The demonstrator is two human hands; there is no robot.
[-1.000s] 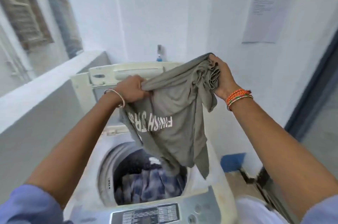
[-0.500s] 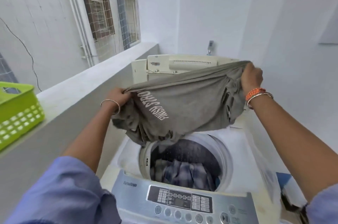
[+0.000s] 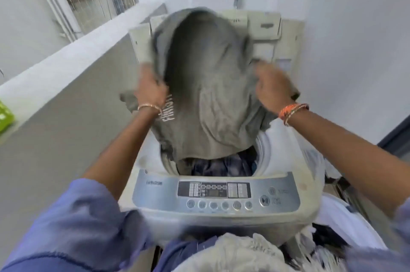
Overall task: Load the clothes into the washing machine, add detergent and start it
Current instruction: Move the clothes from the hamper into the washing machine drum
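The gray T-shirt (image 3: 206, 98) was held up high a moment ago; now it billows low over the washing machine (image 3: 286, 185) tub, above checked clothes (image 3: 221, 166). Left hand (image 3: 150, 89) and right hand (image 3: 274, 89) each pinch an edge, so it can drop in soon

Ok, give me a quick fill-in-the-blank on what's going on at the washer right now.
1. Both hands, left hand and right hand, grip a ____ T-shirt with white lettering.
2. The T-shirt hangs over the open ____ of the washing machine.
3. Already inside lies a blue ____ garment.
4. On the ledge at far left sits a ____ basket.

Missing words: grey; drum; checked; green
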